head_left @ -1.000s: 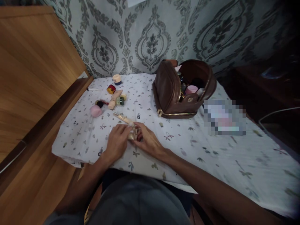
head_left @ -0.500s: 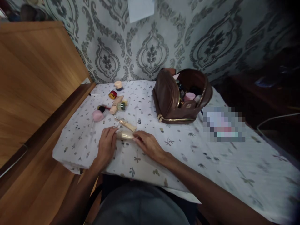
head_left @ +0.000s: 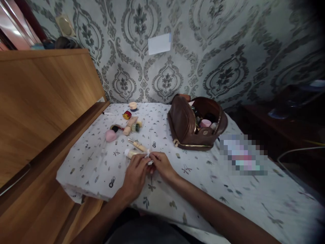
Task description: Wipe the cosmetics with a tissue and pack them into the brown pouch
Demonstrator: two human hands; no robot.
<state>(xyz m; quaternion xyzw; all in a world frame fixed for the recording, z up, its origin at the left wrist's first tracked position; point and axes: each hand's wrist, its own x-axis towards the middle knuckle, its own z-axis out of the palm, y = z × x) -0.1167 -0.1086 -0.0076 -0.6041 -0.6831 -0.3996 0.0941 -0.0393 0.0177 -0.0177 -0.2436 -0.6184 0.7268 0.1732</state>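
Observation:
My left hand [head_left: 135, 172] and my right hand [head_left: 163, 165] meet close above the cloth, their fingers closed on a small white crumpled piece [head_left: 150, 160] that looks like tissue. A pale cream tube [head_left: 131, 154] with a white end lies just beyond my left hand, whose fingers cover its right end. Behind it is a slim gold-and-cream brush-like item [head_left: 137, 145], pointing toward my right fingertips. Farther back left lie a pink sponge [head_left: 111, 135], a beige tube [head_left: 129, 127] and a small green-lidded jar [head_left: 136, 127].
A brown bag [head_left: 186, 125] stands unzipped at the back right, with cosmetics inside. A red-and-gold jar [head_left: 127, 115] and a cream-lidded jar [head_left: 133, 106] are near the wall. A wooden panel [head_left: 56, 81] borders the left side. A blurred-out item [head_left: 243, 156] lies right of the bag.
The pale tube was held between both hands; now it lies on the cloth. My left hand has moved right to meet my right hand at the white piece. The view has tilted up.

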